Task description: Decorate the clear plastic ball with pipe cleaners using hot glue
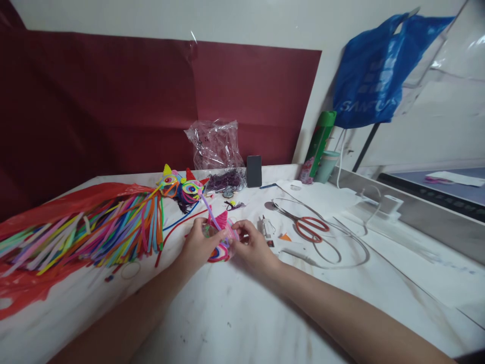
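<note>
My left hand [199,242] and my right hand [250,243] meet over the white table [242,313], both closed on a small pink pipe-cleaner figure [221,237]. A purple pipe cleaner [207,207] sticks up and back from the figure. Behind it lie two finished figures with coiled multicoloured eyes and pointed ears [181,187]. A wide heap of coloured pipe cleaners [98,227] lies to the left on a red plastic sheet [45,212].
Red-handled scissors [306,225] and a white cable [341,242] lie right of my hands. A clear plastic bag [215,144], a dark phone [253,171], a green can [320,141] and a cup [326,166] stand at the back. A blue bag [379,71] hangs at right.
</note>
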`<action>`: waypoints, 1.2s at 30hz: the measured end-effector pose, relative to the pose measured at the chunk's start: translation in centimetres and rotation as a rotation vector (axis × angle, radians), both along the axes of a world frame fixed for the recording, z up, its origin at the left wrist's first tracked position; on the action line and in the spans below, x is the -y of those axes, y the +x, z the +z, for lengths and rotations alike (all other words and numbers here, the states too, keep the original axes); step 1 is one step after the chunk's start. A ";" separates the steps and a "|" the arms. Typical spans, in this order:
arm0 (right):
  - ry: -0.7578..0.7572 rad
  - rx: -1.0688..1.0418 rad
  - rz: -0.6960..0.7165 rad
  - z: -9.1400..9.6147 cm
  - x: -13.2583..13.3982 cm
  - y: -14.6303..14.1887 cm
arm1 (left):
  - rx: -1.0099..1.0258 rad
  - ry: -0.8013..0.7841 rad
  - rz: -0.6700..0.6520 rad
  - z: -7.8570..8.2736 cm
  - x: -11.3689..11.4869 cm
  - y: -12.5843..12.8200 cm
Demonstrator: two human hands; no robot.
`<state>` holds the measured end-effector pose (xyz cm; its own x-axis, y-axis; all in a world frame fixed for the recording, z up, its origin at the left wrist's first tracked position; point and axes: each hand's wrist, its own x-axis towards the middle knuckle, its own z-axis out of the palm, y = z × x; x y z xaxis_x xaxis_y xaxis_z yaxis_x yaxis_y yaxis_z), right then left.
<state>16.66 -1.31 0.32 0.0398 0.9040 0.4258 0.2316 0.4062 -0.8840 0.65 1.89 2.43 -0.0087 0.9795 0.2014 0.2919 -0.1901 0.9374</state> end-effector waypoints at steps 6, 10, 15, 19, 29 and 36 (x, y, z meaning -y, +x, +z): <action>0.040 -0.009 -0.042 -0.2 0.1 -0.5 | -0.061 -0.019 -0.003 -0.1 0.1 0.2; 0.041 0.005 -0.042 0.0 0.1 -0.4 | -0.069 -0.019 -0.002 0.2 0.1 0.2; -0.049 -0.097 0.059 0.4 0.2 -0.3 | -0.047 -0.035 0.002 0.5 0.3 0.4; -0.043 -0.133 0.036 0.4 0.0 -0.3 | -0.070 -0.009 -0.002 0.3 0.3 0.3; -0.016 -0.026 -0.014 0.4 0.4 0.0 | 0.108 -0.070 -0.007 0.0 -0.5 -0.4; 0.068 0.058 -0.065 -0.3 0.1 -0.3 | 0.112 -0.059 -0.015 -0.3 -0.5 -0.4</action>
